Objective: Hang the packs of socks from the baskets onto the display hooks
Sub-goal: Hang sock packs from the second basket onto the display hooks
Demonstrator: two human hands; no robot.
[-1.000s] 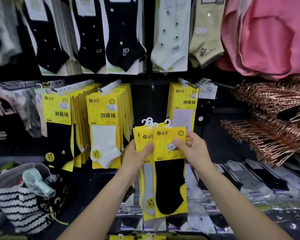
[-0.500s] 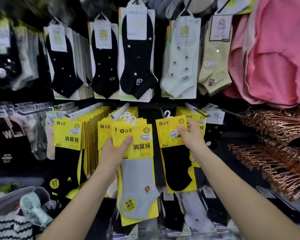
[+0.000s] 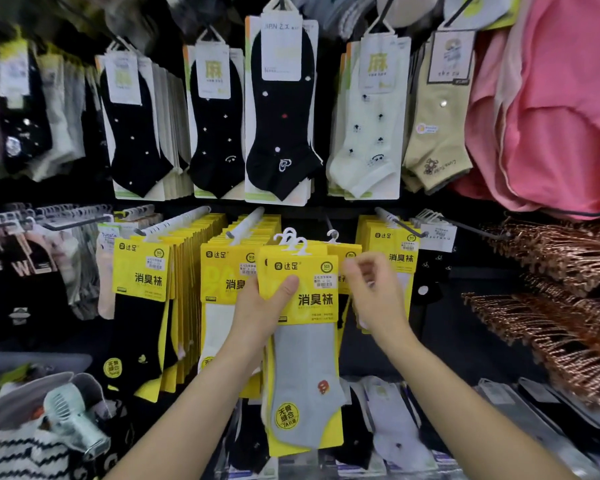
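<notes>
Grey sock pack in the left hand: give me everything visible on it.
The grey sock pack is yellow card with black print, a white price sticker and a white plastic hook on top; extra hooks behind suggest a stack. Its grey ankle sock bears a small red motif and a round yellow sticker. It is upright before the hung yellow packs; the left hand grips its left edge, thumb across the header.

Head-worn view, close, facing sock display (image 3: 291,133)

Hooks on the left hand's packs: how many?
3, fanned above the packs that the left hand holds: leftmost hook, middle hook, rightmost hook. More may hide behind.
</notes>
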